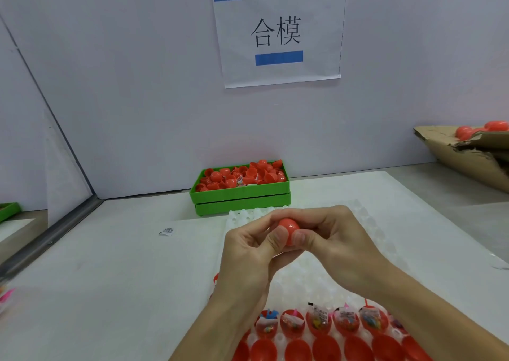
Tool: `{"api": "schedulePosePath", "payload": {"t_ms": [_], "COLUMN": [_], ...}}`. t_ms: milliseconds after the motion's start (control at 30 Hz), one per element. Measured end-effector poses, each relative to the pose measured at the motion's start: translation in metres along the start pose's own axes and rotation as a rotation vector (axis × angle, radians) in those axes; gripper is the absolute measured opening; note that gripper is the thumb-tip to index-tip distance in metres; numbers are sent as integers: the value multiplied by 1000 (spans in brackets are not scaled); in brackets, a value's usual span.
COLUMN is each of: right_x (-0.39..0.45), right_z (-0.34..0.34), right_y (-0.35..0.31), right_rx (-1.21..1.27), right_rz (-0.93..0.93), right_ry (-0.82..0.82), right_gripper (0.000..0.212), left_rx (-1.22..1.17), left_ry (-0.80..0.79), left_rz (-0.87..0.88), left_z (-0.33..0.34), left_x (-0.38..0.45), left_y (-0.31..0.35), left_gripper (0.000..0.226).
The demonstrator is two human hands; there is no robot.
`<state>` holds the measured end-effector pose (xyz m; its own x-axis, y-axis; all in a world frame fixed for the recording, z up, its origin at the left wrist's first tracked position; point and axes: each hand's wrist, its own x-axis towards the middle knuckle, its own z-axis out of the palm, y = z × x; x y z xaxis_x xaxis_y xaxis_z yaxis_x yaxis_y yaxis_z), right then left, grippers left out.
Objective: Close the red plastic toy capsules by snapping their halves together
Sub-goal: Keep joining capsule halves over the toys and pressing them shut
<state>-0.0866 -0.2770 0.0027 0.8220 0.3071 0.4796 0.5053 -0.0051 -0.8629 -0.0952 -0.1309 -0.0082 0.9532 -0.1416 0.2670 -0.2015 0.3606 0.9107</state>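
Observation:
A red capsule [288, 227] sits between both hands above the white holder tray [366, 223]. My left hand [248, 247] grips it from the left, thumb on its front. My right hand [327, 234] grips it from the right, thumb pressed beside the left thumb. Most of the capsule is hidden by fingers. At the near edge of the tray stand several open red halves filled with small toys [319, 323], with a row of empty red halves [294, 349] in front of them.
A green bin [239, 195] heaped with loose red halves stands by the back wall. A cardboard box [473, 156] with closed red capsules sits at the far right. A small packet [167, 231] lies on the white mat. A paper sign hangs on the wall.

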Motion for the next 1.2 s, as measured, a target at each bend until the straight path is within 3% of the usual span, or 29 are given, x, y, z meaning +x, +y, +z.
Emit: {"api": "schedulePosePath", "payload": {"t_ms": [267,433,567,767,933,1033,1200], "right_x": [-1,1,1,0,1,2,4], "right_z": [1,-3,-6,-6,-6,-9,-13], "right_y": [-3,0,-2,-1,-1,-3,-6], "right_rx": [33,58,-67,-442,-537,-503,-346], "right_rz": [-45,46,40,-144,-204,-190,-96], "right_ry": [-15,62,94,88,64,85,227], "right_gripper": [41,24,43,61,73,76,59], "left_rx": [39,-48,-118,87,138,-26,-421], "left_ry": [12,-30,-12,52,87,137,141], "left_rz": [40,-95,-177,-144,-128,-162,-319], "left_z": [0,3,1,-2,-1,1,1], "left_x": [-1,2,2,4,5,5,2], "left_y": [-2,-1,2,2,2,4,10], "left_gripper": [43,33,42,42,24,26,37]}}
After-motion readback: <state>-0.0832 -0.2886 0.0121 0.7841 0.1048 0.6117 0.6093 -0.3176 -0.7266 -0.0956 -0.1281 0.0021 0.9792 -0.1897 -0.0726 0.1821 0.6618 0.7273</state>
